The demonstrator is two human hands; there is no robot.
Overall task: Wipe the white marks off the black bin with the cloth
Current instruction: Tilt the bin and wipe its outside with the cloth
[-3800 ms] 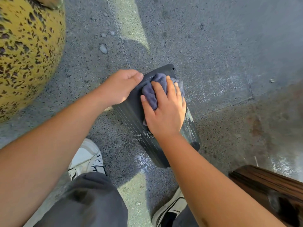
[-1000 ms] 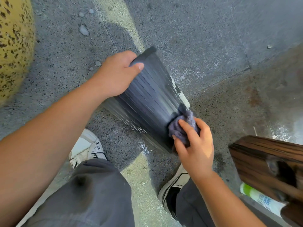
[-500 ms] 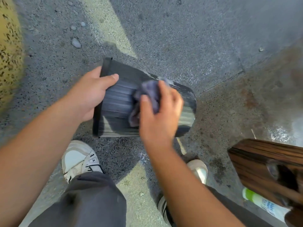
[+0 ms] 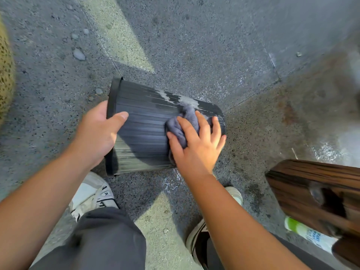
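Observation:
The black ribbed bin point(image 4: 144, 121) lies on its side on the pavement, rim to the left, base to the right. White marks point(image 4: 175, 98) streak its far upper side. My left hand point(image 4: 99, 133) grips the rim, thumb over the ribbed wall. My right hand point(image 4: 196, 143) presses a crumpled grey cloth point(image 4: 185, 121) flat against the wall near the base, just below the white marks. Part of the cloth is hidden under my fingers.
Grey speckled pavement surrounds the bin. A dark wooden bench end point(image 4: 315, 193) stands at the right, with a green-capped white bottle point(image 4: 303, 232) lying beneath it. A yellow speckled ball-shaped bollard point(image 4: 5, 75) is at the left edge. My shoes point(image 4: 93, 195) are just below the bin.
The bin has been turned from tilted to lying sideways, rim left. My right hand has slid the cloth rightward along the wall toward the base; my left hand still holds the rim.

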